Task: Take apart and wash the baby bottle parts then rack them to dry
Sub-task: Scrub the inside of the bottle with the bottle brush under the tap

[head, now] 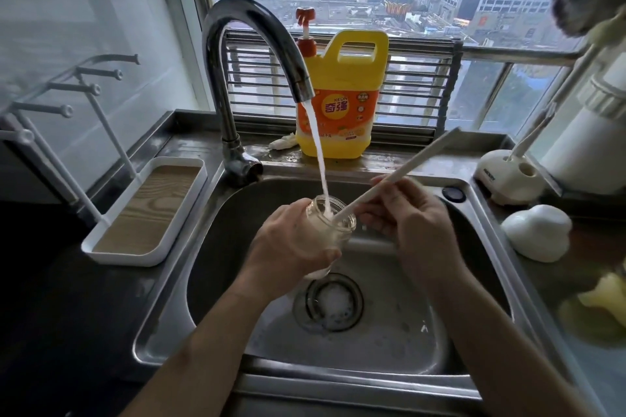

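Observation:
My left hand (288, 244) grips a clear baby bottle (333, 225) over the steel sink (389, 342), mouth tilted up under the running tap (257, 44). Water streams into the bottle's mouth. My right hand (406, 217) holds the long white handle of a bottle brush (403, 169); its head sits inside the bottle and is hidden by foam and water. A white drying rack (111, 206) with a wood-look tray and bare pegs stands left of the sink.
A yellow dish-soap jug (342, 95) stands on the ledge behind the tap. Right of the sink are a white brush stand (508, 179), a white dome-shaped cap (537, 232) and yellowish parts (603, 298). Suds sit in the drain (328, 303).

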